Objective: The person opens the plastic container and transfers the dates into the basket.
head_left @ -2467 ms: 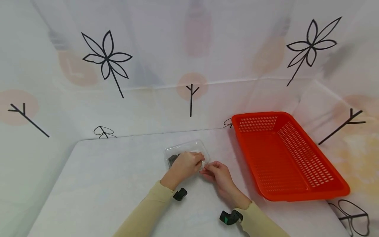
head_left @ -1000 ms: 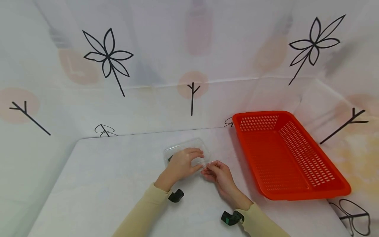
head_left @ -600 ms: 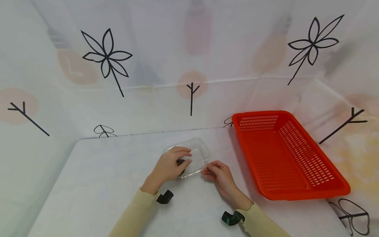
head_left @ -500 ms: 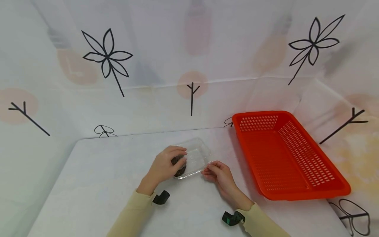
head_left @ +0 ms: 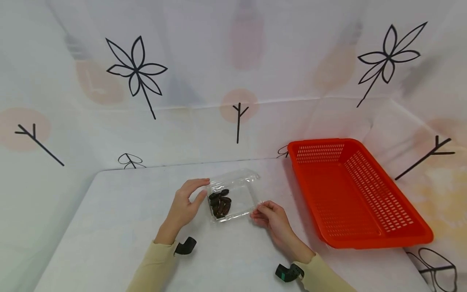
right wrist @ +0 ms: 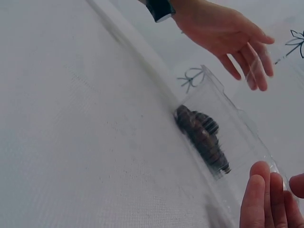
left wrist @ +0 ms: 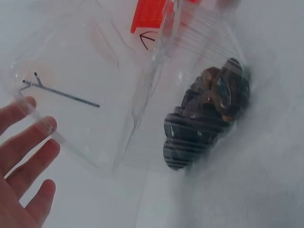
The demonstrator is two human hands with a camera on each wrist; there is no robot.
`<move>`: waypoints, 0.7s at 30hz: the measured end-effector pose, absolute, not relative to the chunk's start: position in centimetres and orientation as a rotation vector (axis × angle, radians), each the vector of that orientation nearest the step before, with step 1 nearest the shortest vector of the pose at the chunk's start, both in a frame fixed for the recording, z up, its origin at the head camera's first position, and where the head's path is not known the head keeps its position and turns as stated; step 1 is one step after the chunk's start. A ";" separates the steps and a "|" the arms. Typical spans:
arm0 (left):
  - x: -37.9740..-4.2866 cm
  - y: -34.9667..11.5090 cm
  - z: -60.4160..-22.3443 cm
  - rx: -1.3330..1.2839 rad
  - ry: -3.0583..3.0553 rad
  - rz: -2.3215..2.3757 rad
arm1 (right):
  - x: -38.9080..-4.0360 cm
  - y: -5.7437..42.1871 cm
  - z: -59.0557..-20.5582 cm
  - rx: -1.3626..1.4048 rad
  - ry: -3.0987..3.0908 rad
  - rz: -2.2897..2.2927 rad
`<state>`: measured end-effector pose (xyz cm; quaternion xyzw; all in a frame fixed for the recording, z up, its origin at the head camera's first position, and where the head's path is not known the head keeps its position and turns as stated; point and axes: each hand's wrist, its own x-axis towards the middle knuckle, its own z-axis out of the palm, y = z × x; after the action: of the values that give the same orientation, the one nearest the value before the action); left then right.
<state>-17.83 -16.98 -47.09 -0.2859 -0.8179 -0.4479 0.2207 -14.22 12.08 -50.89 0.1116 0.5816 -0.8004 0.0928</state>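
Observation:
A clear plastic clamshell box (head_left: pixel 241 199) lies on the white table, its lid (left wrist: pixel 95 128) tilted up in the left wrist view. Glossy dark brown oblong pieces that look like dates (head_left: pixel 221 204) sit bunched at the box's left end. My right hand (head_left: pixel 273 221) pinches the front right corner of the box between thumb and fingers. At the opposite end is my left hand (head_left: pixel 182 207), fingers spread and nearly straight, fingertips right at the lid's edge. Nothing is gripped in it.
To the right, a large red plastic basket (head_left: pixel 361 198) with slotted sides stands at the table's edge. Behind the table hangs a white printed cloth (head_left: pixel 197 134) with leaf and twig drawings.
My left hand has moved left across the box from its right side to its left end, uncovering the dark pieces. The lid now stands partly raised. My right hand stays at the corner.

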 end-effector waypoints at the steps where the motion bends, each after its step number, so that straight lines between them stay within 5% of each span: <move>1: -17.8 -17.1 -47.2 -0.794 -2.261 -1.240 | -14.2 12.1 -50.9 0.336 1.729 -2.374; 21: -18.4 -17.9 -48.0 -0.541 -2.367 -1.302 | -12.9 11.9 -50.6 0.355 1.732 -2.300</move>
<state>-18.38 -17.89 -47.99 -0.1928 -0.8431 -0.4638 0.1920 -12.87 11.93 -50.64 0.1214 0.5928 -0.7871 0.1198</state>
